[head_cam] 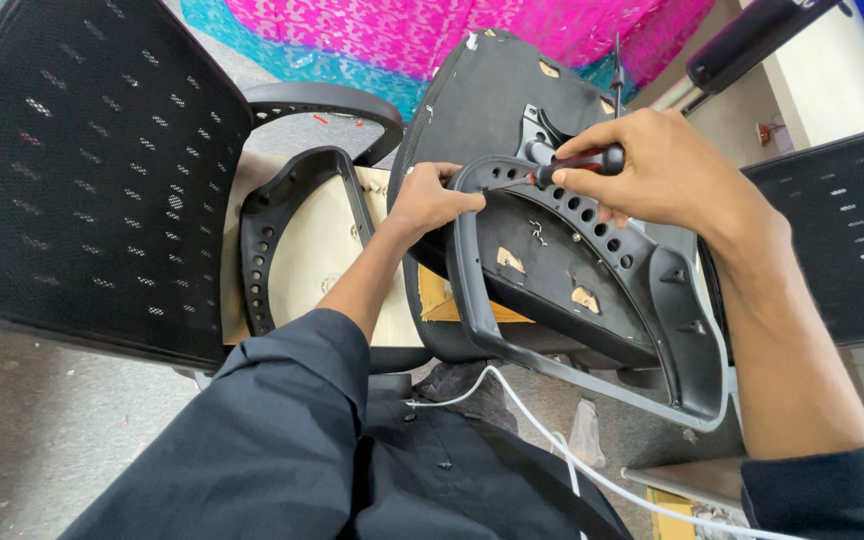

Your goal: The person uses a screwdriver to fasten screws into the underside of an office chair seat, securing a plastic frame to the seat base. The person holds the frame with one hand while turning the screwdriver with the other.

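My right hand (657,165) grips a screwdriver with a red and black handle (580,163), its tip pointing left at the top of a black plastic armrest frame (592,300). My left hand (430,200) clasps the upper left curve of that frame. The frame lies against the underside of an upturned black chair seat (497,100), which stands tilted in front of me. Holes run along the frame's upper bar under my right hand.
A mesh chair back (82,170) stands at the left with a second armrest frame (287,225) and a wooden seat board (317,255) beside it. Another mesh back (847,230) is at the right. A white cable (552,440) crosses my lap. Pink patterned fabric (432,30) lies beyond.
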